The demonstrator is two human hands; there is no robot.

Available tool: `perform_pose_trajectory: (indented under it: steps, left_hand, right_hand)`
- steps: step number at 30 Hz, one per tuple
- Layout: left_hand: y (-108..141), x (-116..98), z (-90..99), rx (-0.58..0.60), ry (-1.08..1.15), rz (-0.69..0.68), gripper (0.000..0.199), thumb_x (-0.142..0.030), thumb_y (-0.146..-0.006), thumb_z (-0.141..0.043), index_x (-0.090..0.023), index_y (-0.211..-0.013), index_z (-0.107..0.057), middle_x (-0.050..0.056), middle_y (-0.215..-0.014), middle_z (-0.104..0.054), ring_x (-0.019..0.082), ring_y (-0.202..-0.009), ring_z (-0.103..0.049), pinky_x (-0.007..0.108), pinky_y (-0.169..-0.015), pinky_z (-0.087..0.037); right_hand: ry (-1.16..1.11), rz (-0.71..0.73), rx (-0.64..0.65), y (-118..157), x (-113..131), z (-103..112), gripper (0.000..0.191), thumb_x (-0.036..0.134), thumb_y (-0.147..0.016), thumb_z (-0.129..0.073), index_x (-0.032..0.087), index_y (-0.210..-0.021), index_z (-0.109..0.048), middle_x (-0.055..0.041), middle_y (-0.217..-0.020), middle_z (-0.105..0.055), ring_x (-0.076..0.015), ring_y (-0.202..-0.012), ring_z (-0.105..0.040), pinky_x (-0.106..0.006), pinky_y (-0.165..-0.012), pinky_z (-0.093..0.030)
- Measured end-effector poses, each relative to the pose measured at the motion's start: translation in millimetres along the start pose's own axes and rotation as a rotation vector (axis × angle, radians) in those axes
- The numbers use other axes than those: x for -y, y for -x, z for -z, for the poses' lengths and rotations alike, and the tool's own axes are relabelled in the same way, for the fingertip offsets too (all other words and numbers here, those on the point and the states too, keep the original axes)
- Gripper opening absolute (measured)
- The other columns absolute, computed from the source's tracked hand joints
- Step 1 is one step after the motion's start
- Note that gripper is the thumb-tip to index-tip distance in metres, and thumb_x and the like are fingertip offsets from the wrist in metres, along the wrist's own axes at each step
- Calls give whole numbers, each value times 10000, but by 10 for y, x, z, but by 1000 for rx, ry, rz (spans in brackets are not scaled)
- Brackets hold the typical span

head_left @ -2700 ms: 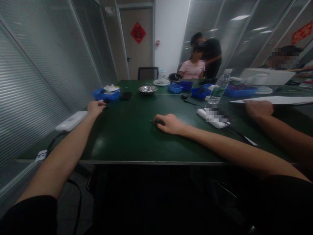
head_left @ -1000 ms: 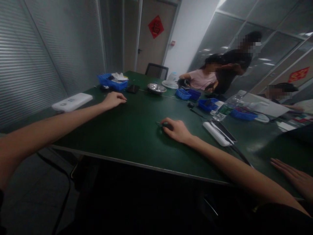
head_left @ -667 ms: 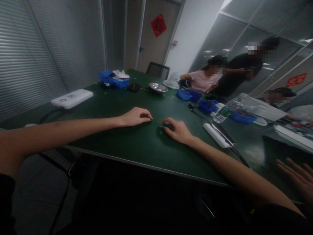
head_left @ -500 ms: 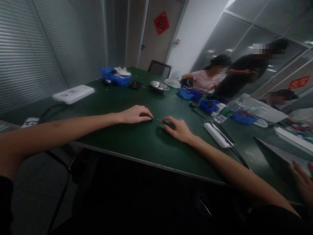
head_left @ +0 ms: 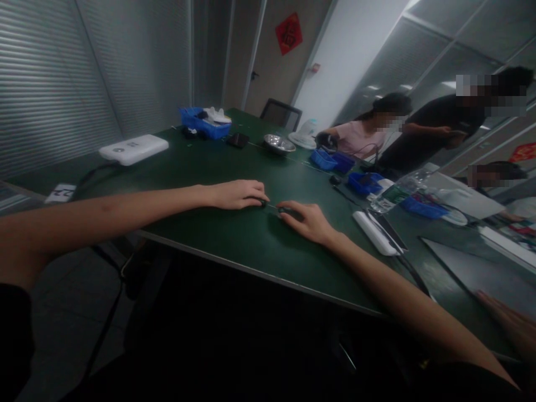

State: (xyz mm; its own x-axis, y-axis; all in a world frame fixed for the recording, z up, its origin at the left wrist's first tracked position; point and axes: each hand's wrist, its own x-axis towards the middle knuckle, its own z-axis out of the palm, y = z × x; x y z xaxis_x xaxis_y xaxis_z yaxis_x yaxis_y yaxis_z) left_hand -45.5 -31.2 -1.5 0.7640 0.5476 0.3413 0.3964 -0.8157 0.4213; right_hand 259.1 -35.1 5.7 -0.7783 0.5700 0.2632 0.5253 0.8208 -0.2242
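Low over the green table, my two hands face each other with their fingertips close together. My left hand pinches a small dark piece between thumb and fingers. Opposite it, my right hand grips a small dark thing with the thumb below and the fingers above. A thin pale shaft spans the gap between the two. The fingers hide much of both pieces, and blur keeps their exact kind from showing.
A white power bank lies left, another white device with a cable right. Farther back are a metal bowl, blue baskets and a plastic bottle. A co-worker's hand rests by a laptop. Other people are beyond.
The view has shifted, so the surroundings appear farther right. My hands stay almost in place, and the shaft between them shows more clearly. The co-worker's hand has shifted on the laptop.
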Motion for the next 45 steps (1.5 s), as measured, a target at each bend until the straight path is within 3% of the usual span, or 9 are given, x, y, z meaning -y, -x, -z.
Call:
perform_pose_trajectory:
  steps: [9,17,23,28,32,36,41,45]
  left_hand:
    - [-23,-19,20,-15,162,32,286,-362,-989,-661,-221,-1219,-754,75,-1113,-729,207,-1006,-676,301,-880,-485]
    - [-62,-107,-33,7,213,16,269,-385,-976,-674,-226,-1164,-782,72,-1066,-728,196,-956,-676,292,-844,-486]
    - [-74,-98,-74,5,230,68,425,-400,-933,-719,-198,-1306,-705,73,-1016,-713,190,-874,-650,291,-759,-468]
    - [-61,-54,-56,-19,257,126,605,-384,-898,-755,-221,-1452,-575,60,-1056,-714,193,-935,-656,290,-794,-464]
    - [-49,-51,-10,-15,193,92,435,-390,-885,-767,-203,-1273,-704,79,-1105,-701,198,-943,-635,294,-796,-463]
    - [-56,-29,8,20,213,78,308,-390,-908,-738,-202,-1151,-767,73,-1026,-703,182,-851,-621,294,-753,-456]
    - [-30,179,136,8,150,166,297,-396,-884,-751,-210,-1113,-783,63,-1021,-715,193,-873,-638,302,-779,-463]
    - [150,608,434,-73,-31,335,293,-328,-892,-712,-208,-1152,-772,69,-1141,-716,228,-1026,-652,321,-896,-471]
  right_hand:
    - [8,82,-21,33,0,4,378,435,-1049,-506,244,-1343,-647,-70,-1216,-744,-185,-869,-712,-296,-800,-505]
    - [145,124,8,21,44,-1,419,431,-1071,-461,253,-1418,-613,-82,-1058,-736,-188,-821,-670,-295,-738,-485]
    - [85,39,-51,6,56,-19,406,427,-1053,-489,255,-1398,-618,-92,-1230,-736,-213,-906,-703,-326,-814,-516]
    - [-2,-9,-120,17,45,-17,359,443,-1025,-526,230,-1267,-684,-63,-1078,-777,-174,-719,-678,-301,-743,-496]
    - [-27,22,-121,29,58,5,343,423,-1007,-551,224,-1242,-702,-58,-1063,-779,-168,-720,-678,-286,-726,-483]
    - [-13,-4,-113,27,61,5,345,426,-1002,-547,229,-1233,-711,-57,-1060,-781,-166,-709,-672,-287,-719,-479]
    - [-7,-1,-117,32,40,-5,375,450,-1013,-532,221,-1258,-699,-58,-1055,-781,-157,-682,-659,-293,-716,-480]
    - [1,7,-110,35,39,0,375,457,-1022,-525,224,-1266,-691,-55,-1100,-777,-162,-718,-677,-298,-750,-490]
